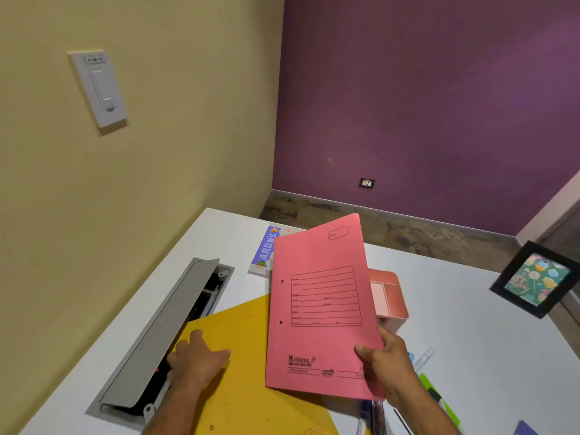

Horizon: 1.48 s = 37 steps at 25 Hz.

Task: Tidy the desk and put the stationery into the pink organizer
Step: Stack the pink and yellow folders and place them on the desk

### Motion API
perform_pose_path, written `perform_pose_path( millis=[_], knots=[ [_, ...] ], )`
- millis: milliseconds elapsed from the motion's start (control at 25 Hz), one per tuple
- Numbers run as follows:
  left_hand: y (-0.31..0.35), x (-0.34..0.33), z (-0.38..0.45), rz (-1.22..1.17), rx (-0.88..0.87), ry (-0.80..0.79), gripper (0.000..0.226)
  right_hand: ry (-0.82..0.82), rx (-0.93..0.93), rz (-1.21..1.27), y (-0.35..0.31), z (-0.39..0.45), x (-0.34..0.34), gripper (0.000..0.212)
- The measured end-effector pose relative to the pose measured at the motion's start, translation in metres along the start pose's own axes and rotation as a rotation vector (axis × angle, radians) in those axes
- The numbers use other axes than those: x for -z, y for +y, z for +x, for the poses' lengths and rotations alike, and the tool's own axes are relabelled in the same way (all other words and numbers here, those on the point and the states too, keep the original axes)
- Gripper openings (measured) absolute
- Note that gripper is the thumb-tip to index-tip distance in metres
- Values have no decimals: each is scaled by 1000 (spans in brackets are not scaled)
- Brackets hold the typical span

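pink card file folder [317,296] black printed lines | yellow card folder [241,356] plain | pink plastic organizer [390,293] | tabletop [470,324] white | rear wall [423,89] purple

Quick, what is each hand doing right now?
Left hand: open, fingers flat, pressing on the yellow folder.
Right hand: closed round the edge of the pink folder, holding it up off the desk.
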<state>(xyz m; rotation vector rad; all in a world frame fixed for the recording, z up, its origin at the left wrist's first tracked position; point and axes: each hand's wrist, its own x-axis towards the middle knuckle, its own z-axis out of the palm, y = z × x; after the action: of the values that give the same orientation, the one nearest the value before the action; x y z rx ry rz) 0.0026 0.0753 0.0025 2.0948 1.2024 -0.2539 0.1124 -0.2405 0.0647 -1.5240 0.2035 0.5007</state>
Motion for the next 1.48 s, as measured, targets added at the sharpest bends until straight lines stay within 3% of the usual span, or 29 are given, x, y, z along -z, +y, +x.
perform_pose_path(
  millis=[120,200,480,560,680,800,920,1000,1120,1360,1480],
  knots=[
    [-25,-13,-11,170,173,-65,113,-2,-22,24,11,-9,13,48],
    [-38,-22,-14,163,225,-58,128,12,-27,53,19,-14,20,47],
    [-38,-25,-37,227,158,123,140,95,13,118,46,-20,39,49],
    [-37,-24,-42,170,154,119,143,97,15,141,51,-22,42,48],
    [-33,-29,-43,-99,85,76,142,90,34,142,56,-24,47,48],
    [-24,-33,-41,-264,25,95,112,72,50,123,57,-26,52,46],
    [-10,-27,-42,-369,-67,170,42,54,52,159,58,-26,56,44],
    [2,-16,-44,-455,-104,180,15,46,60,189,60,-25,56,44],
    [18,2,-45,-561,-189,162,6,14,60,250,64,-23,53,45],
    [49,42,-56,-823,-394,143,13,-160,26,293,67,-19,23,60],
    [55,53,-67,-879,-517,106,13,-228,46,326,64,-19,2,56]
  ],
)
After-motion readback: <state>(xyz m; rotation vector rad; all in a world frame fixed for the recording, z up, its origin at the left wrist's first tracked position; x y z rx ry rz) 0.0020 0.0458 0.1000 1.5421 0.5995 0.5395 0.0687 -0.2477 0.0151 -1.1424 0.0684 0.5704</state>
